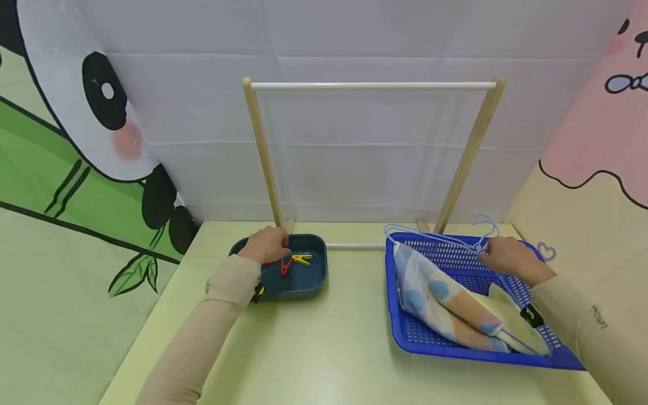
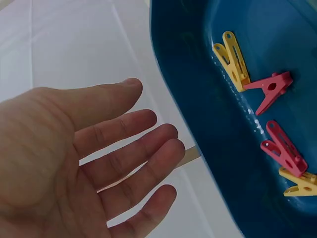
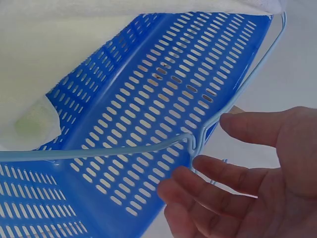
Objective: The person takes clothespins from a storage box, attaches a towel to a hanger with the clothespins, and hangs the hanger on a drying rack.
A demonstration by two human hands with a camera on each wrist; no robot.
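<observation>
My left hand (image 1: 265, 244) reaches over the teal tray (image 1: 320, 281), fingers spread and slightly bent, with nothing between them in the left wrist view. Several clothespins lie in the tray, among them a yellow clothespin (image 1: 302, 259) and a red clothespin (image 1: 285, 266). My right hand (image 1: 513, 259) is at the neck of a light blue hanger (image 3: 198, 141). In the right wrist view its thumb and fingertips stand apart on either side of the neck, right at the wire. A patterned cloth (image 1: 417, 281) lies with the hanger in the blue basket (image 1: 397, 337).
Behind the tray and basket stands a rack with wooden posts (image 1: 468, 154) and a white top bar (image 1: 374, 86). A low white rod (image 1: 354, 246) runs between tray and basket. Printed cloth walls enclose the pale table (image 1: 334, 343).
</observation>
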